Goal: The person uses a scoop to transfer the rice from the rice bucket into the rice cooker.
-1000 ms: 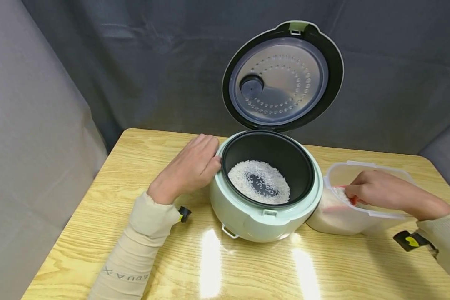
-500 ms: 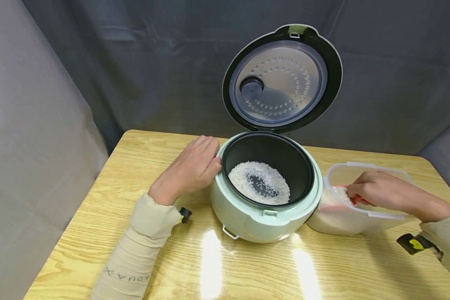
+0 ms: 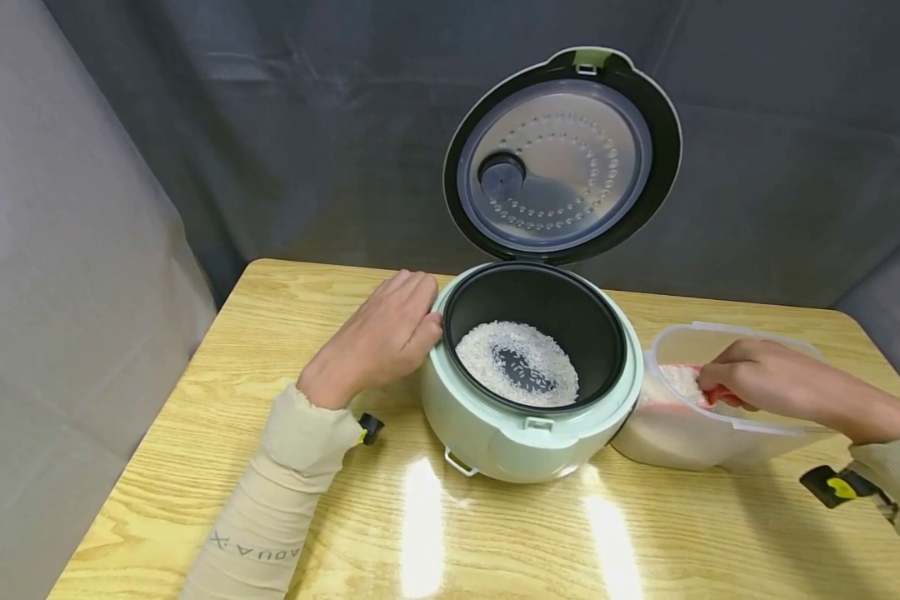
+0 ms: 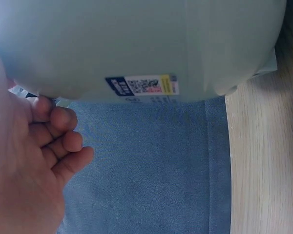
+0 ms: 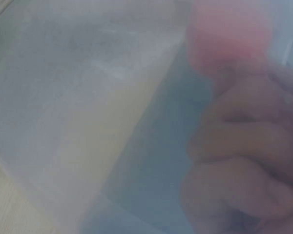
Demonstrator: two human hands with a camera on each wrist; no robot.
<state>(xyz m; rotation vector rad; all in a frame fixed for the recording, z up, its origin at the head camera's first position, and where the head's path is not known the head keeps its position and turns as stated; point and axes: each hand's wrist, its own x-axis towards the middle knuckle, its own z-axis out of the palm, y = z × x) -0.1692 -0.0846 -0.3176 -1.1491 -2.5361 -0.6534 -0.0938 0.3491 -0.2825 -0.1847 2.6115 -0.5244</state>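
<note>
A pale green rice cooker [image 3: 487, 450] stands with its lid [image 3: 555, 108] raised. White rice [image 3: 487, 354] lies in its black inner pot, thinner at the middle where the dark bottom shows. At the cooker's left rim, my left hand [image 3: 378, 337] grips the edge with its thumb on top; in the left wrist view its fingers [image 4: 63, 119] curl by the cooker's side. My right hand [image 3: 780, 375] reaches into a translucent plastic container [image 3: 682, 446] and holds a red scoop [image 3: 722, 397] heaped with rice. Through the cloudy wall, the right wrist view shows its curled fingers [image 5: 234, 141].
The container stands close against the cooker's right side on a light wooden table [image 3: 345, 517]. A dark grey curtain [image 3: 307, 150] hangs behind the table, and pale cloth [image 3: 82, 292] covers the left side. The raised lid stands tall behind the pot.
My right hand has shifted slightly right and up in the container, and more of the red scoop and its rice shows. My left hand has stayed at the cooker's rim.
</note>
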